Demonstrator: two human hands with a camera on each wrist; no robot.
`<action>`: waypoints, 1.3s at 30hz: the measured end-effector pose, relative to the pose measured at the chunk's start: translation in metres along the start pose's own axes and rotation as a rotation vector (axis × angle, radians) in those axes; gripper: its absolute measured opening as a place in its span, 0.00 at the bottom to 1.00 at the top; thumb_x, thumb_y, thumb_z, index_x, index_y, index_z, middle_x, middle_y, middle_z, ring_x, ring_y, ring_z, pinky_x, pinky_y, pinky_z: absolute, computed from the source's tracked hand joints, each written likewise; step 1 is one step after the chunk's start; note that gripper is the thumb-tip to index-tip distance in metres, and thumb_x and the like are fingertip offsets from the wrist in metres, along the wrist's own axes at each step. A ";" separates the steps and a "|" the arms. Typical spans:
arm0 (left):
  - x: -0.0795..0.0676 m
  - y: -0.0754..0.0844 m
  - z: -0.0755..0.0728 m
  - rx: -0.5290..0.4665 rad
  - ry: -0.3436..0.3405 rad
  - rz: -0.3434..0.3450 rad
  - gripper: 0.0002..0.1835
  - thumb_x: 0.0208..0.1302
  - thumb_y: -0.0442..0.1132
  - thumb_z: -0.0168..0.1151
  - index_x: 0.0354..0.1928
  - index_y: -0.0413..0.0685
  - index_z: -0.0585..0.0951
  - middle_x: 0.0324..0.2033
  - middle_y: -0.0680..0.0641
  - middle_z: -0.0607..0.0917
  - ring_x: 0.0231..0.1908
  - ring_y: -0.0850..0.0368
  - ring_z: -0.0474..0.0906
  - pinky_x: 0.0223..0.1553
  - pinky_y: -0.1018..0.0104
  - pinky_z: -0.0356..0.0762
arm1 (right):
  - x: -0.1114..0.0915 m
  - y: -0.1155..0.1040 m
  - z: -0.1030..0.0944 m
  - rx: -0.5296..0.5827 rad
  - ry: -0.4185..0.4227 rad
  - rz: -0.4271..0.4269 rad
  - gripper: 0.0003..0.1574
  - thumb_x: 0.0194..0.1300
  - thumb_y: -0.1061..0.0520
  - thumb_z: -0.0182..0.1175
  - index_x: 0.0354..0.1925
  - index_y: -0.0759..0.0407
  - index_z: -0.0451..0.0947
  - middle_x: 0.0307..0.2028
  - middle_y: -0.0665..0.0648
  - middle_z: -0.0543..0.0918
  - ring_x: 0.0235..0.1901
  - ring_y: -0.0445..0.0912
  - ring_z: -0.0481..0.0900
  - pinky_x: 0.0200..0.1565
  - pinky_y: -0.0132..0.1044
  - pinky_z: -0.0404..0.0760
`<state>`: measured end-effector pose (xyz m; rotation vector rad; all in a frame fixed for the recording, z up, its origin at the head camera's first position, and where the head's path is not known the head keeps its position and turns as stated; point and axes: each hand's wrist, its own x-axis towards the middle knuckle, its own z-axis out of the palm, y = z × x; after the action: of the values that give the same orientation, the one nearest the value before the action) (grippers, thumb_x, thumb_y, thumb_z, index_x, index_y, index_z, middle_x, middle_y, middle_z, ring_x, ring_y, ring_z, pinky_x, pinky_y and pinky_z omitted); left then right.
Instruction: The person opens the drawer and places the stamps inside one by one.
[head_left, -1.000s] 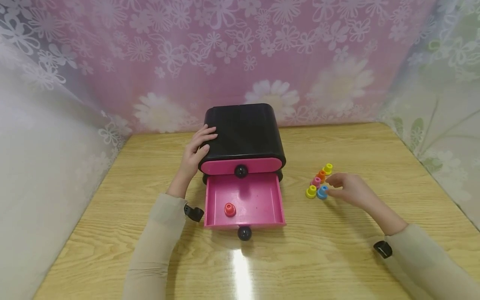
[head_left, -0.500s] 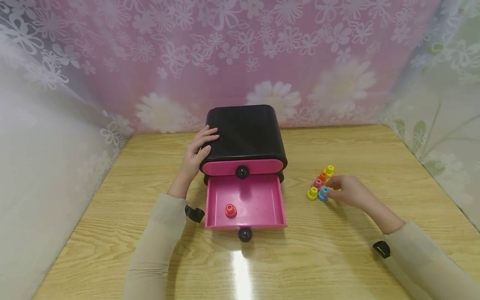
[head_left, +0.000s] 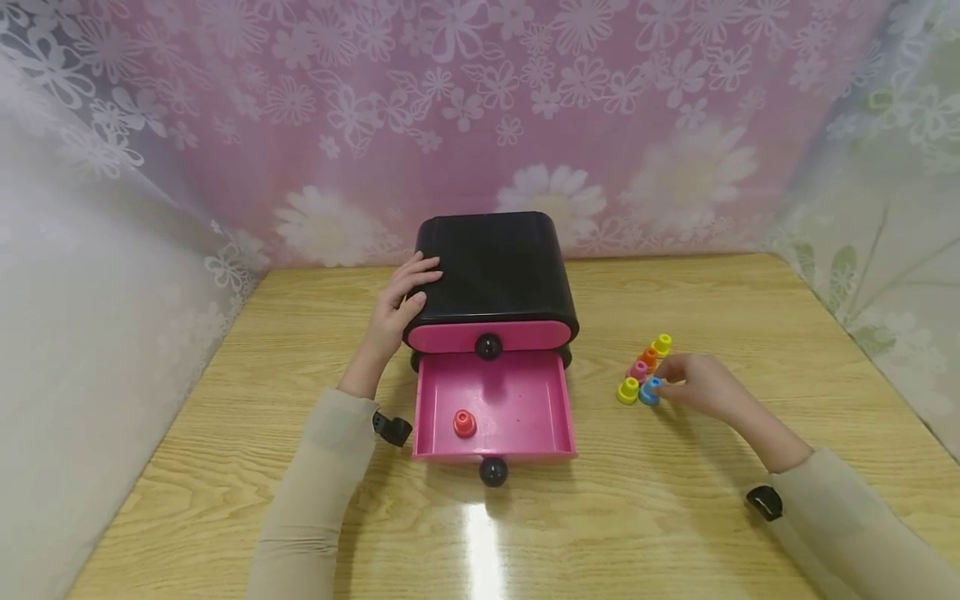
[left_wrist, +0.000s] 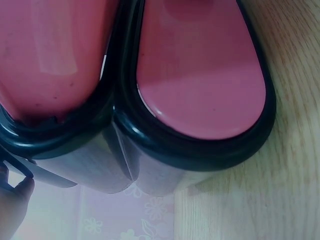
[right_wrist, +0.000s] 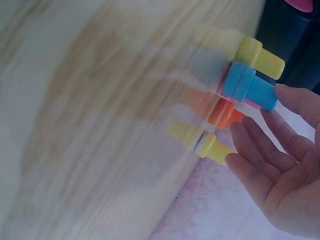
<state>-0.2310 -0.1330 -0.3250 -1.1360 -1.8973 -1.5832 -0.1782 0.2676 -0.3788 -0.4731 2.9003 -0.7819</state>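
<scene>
My left hand (head_left: 396, 302) rests on the left side of a black cabinet (head_left: 495, 267) with pink drawers, fingers flat over its top edge. In the left wrist view a bit of the hand (left_wrist: 14, 202) shows at the lower left, against the cabinet. Below the top drawer, a pink drawer (head_left: 525, 437) is pulled out, with a red stepped peg (head_left: 464, 423) inside. My right hand (head_left: 703, 387) pinches the narrow end of a blue stepped peg (right_wrist: 248, 86) between thumb and forefinger. Close beside it stand two yellow pegs (head_left: 628, 390), an orange peg (head_left: 648, 360) and a pink peg (head_left: 637, 371).
The top drawer (head_left: 450, 337) is pushed in, with a round black knob (head_left: 488, 347). A lower drawer front (left_wrist: 205, 75), also pushed in, shows near the table in the left wrist view. A floral curtain (head_left: 360, 125) hangs behind the wooden table (head_left: 637, 533).
My right thumb and forefinger have closed on the blue peg, where they were just beside it a second ago. The left hand keeps its place on the cabinet.
</scene>
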 end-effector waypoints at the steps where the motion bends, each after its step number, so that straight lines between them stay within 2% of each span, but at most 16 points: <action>1: 0.000 0.000 0.000 -0.001 0.001 0.002 0.18 0.59 0.30 0.44 0.43 0.15 0.69 0.49 0.20 0.65 0.58 0.27 0.48 0.61 0.52 0.44 | -0.001 -0.001 -0.001 0.005 0.007 -0.005 0.11 0.53 0.59 0.61 0.32 0.67 0.78 0.31 0.61 0.80 0.36 0.58 0.77 0.36 0.50 0.76; 6: 0.000 0.000 0.000 -0.003 0.001 0.005 0.20 0.62 0.34 0.45 0.43 0.15 0.69 0.49 0.20 0.65 0.58 0.27 0.48 0.61 0.51 0.44 | -0.008 -0.006 -0.005 0.012 0.057 -0.011 0.12 0.55 0.56 0.60 0.33 0.65 0.78 0.33 0.61 0.81 0.38 0.59 0.76 0.38 0.53 0.75; 13: 0.001 0.001 0.000 0.002 0.003 -0.001 0.18 0.58 0.29 0.44 0.43 0.16 0.70 0.49 0.20 0.65 0.58 0.27 0.48 0.61 0.51 0.44 | -0.020 -0.024 -0.010 0.048 0.107 -0.014 0.14 0.56 0.55 0.60 0.37 0.65 0.77 0.37 0.65 0.81 0.42 0.63 0.75 0.42 0.60 0.69; 17: 0.001 0.002 0.000 0.005 0.008 0.003 0.17 0.56 0.27 0.44 0.42 0.15 0.69 0.49 0.20 0.65 0.58 0.26 0.48 0.61 0.51 0.44 | -0.026 -0.036 -0.013 0.067 0.154 -0.030 0.15 0.56 0.56 0.60 0.38 0.66 0.77 0.37 0.65 0.81 0.43 0.64 0.74 0.43 0.60 0.69; 22: 0.000 0.002 0.001 0.001 0.012 -0.003 0.16 0.55 0.26 0.43 0.42 0.16 0.70 0.49 0.20 0.65 0.58 0.27 0.48 0.61 0.51 0.44 | -0.032 -0.049 -0.011 0.099 0.237 -0.091 0.13 0.55 0.58 0.61 0.36 0.67 0.77 0.35 0.63 0.81 0.39 0.61 0.77 0.42 0.56 0.72; 26: -0.001 0.002 0.001 -0.001 0.014 -0.005 0.17 0.57 0.28 0.44 0.42 0.16 0.70 0.49 0.20 0.66 0.58 0.28 0.49 0.61 0.51 0.45 | -0.035 -0.057 -0.008 0.119 0.290 -0.129 0.11 0.53 0.58 0.62 0.34 0.65 0.78 0.33 0.60 0.81 0.37 0.59 0.78 0.40 0.53 0.74; 33: -0.001 0.001 0.001 -0.001 0.009 0.005 0.17 0.59 0.30 0.45 0.42 0.16 0.70 0.49 0.20 0.66 0.58 0.27 0.48 0.61 0.51 0.44 | -0.035 -0.074 -0.003 0.195 0.285 -0.132 0.12 0.53 0.58 0.62 0.35 0.64 0.78 0.34 0.57 0.81 0.39 0.55 0.79 0.41 0.48 0.75; 39: 0.000 0.001 0.001 -0.008 0.013 0.006 0.21 0.63 0.36 0.46 0.42 0.15 0.69 0.49 0.20 0.65 0.58 0.27 0.48 0.62 0.51 0.44 | -0.029 -0.088 0.001 0.240 0.276 -0.163 0.10 0.52 0.58 0.63 0.34 0.62 0.78 0.32 0.53 0.80 0.38 0.51 0.80 0.41 0.43 0.76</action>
<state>-0.2301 -0.1323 -0.3251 -1.1304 -1.8790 -1.5935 -0.1263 0.2040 -0.3351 -0.6244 2.9792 -1.2961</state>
